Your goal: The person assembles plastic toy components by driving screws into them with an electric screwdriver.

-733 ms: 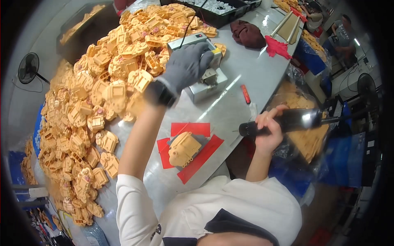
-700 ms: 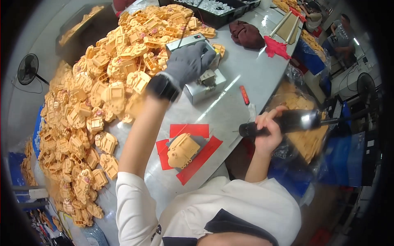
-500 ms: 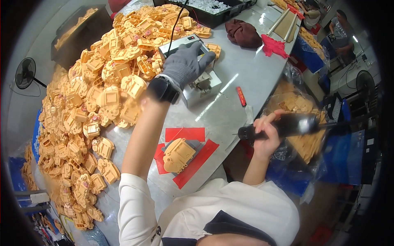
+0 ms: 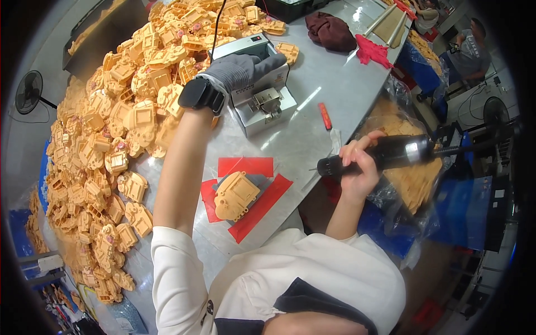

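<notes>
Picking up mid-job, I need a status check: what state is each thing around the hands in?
Grey machine: upright; powered or not, cannot tell
Left hand: gloved, over the machine; contact unclear
Black driver: gripped, bit pointing left; running unclear
Right hand: bare, closed around the driver
Single orange part: lying on the dark pad
Red strips: flat, around the pad
Heaped orange parts: loose
Maroon cloth: crumpled

Even, fairly bright light leaves a white streak of glare on the table. Fisheye distortion bends the outer edges, and the corners fall to black.
</notes>
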The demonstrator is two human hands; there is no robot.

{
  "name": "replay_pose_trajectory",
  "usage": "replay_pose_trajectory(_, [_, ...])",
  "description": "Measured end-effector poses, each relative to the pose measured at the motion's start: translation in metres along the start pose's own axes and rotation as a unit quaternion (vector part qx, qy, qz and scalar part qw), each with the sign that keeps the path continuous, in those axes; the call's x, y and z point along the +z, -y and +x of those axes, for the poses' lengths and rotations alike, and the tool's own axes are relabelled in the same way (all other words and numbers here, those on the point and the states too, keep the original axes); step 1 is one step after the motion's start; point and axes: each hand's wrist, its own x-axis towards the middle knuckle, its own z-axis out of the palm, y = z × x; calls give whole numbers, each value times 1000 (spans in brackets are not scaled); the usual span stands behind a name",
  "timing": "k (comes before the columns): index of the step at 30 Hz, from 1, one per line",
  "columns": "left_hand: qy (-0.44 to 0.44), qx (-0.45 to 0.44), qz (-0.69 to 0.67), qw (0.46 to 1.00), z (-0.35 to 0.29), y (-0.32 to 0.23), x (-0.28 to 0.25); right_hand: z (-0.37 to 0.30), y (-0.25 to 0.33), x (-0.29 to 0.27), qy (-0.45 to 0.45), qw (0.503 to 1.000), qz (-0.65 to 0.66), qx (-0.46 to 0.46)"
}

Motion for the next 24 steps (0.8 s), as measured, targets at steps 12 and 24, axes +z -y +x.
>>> replay_pose_trajectory(12, [-68, 50, -9, 996, -35, -5, 3, 55, -47, 52, 34, 999, 16, -26])
replay_pose_trajectory(24, [-341, -64, -249, 904, -288, 3, 152, 69, -89, 113, 153, 979, -118, -61])
